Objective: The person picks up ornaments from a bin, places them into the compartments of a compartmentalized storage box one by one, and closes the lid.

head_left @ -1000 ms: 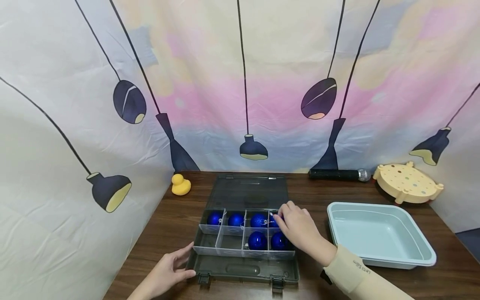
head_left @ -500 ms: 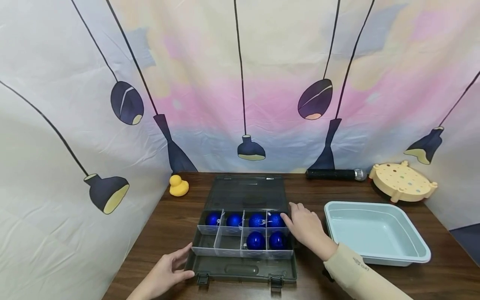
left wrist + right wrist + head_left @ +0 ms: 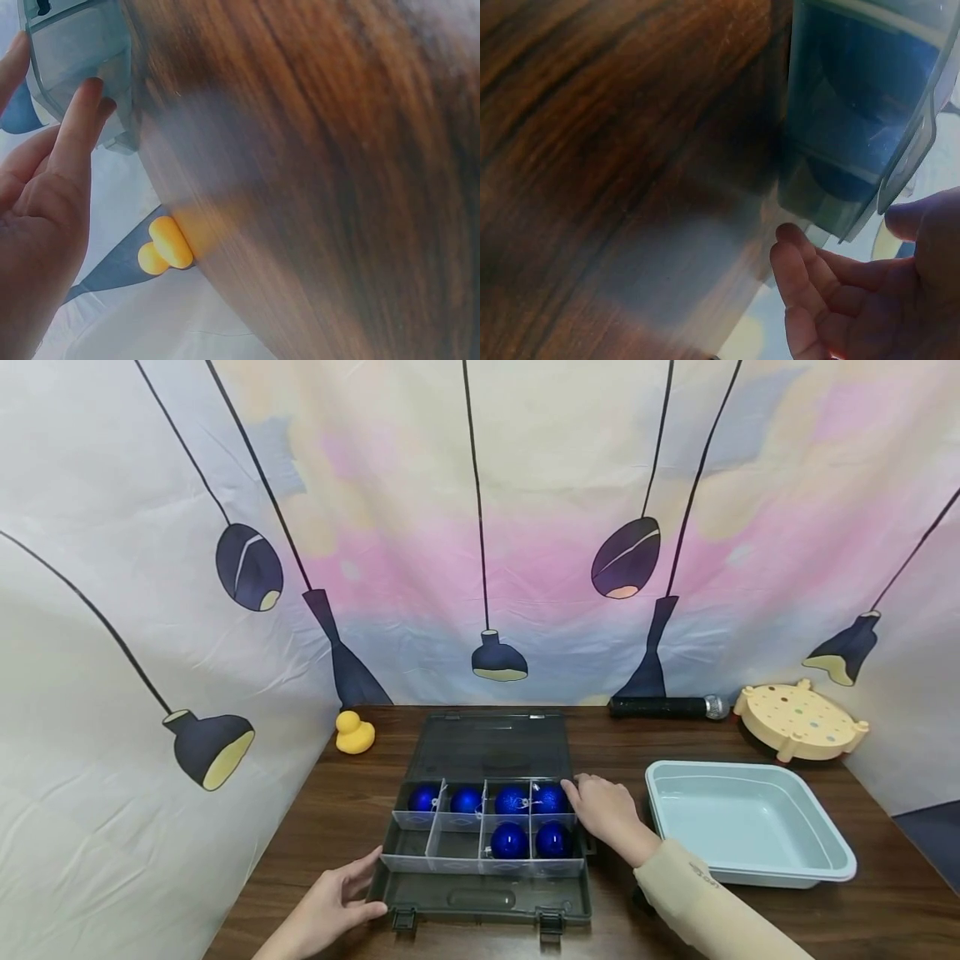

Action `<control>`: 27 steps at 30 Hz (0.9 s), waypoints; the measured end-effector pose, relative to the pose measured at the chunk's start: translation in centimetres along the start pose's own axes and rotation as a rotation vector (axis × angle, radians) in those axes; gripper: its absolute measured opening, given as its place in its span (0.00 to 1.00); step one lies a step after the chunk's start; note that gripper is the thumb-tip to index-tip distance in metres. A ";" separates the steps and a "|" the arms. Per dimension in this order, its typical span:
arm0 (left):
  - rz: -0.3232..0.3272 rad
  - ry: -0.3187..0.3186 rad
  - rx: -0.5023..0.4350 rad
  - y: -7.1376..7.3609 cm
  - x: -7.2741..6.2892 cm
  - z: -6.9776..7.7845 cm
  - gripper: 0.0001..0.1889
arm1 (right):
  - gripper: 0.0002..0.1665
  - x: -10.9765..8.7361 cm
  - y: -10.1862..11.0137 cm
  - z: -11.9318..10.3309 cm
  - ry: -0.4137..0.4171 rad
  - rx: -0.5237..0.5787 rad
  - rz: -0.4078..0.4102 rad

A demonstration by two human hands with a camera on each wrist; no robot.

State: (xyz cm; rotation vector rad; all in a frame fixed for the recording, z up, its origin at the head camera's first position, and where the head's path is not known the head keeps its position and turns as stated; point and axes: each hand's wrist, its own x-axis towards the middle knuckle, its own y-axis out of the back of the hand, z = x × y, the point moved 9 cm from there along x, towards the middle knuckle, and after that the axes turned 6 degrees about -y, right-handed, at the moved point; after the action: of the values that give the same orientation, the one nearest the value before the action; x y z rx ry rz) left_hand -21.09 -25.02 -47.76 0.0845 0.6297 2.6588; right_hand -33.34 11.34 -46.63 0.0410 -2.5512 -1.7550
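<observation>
A dark translucent divider box (image 3: 420,893) lies with its lid (image 3: 491,747) folded back. Blue Christmas balls (image 3: 510,841) sit one to a compartment along the whole back row and in the two right compartments of the front row; the two left front compartments hold none. My left hand (image 3: 330,897) rests at the box's front left corner, its fingers extended along the side wall (image 3: 75,60) and thumb near the front edge. My right hand (image 3: 611,810) is at the right side near the back, thumb (image 3: 904,221) at the rim, fingers loosely bent beside the wall.
A pale blue plastic basin (image 3: 750,875) stands to the right of the box. Along the back of the wooden table (image 3: 315,827) are a yellow rubber duck (image 3: 355,733), a black microphone (image 3: 660,707) and a spotted cream round object (image 3: 802,720). A printed cloth hangs behind.
The right hand has drawn back from over the back right compartment to the box's right side, uncovering the ball there. The left hand keeps its place at the corner. The head view shifted slightly.
</observation>
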 end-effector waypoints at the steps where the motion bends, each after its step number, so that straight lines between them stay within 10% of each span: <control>1: -0.001 -0.001 -0.001 0.0 0.0 0.0 0.43 | 0.28 0.1 0.0 0.0 -0.001 -0.003 0.004; 27: -0.056 0.031 0.009 -0.2 0.4 0.3 0.44 | 0.24 1.6 -1.5 0.9 0.002 0.121 -0.103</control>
State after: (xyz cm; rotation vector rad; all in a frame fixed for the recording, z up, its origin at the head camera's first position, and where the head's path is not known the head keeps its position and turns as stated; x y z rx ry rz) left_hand -21.34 -24.58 -47.57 0.0273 0.6441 2.6086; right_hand -35.01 11.59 -48.27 0.1815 -2.6960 -1.6285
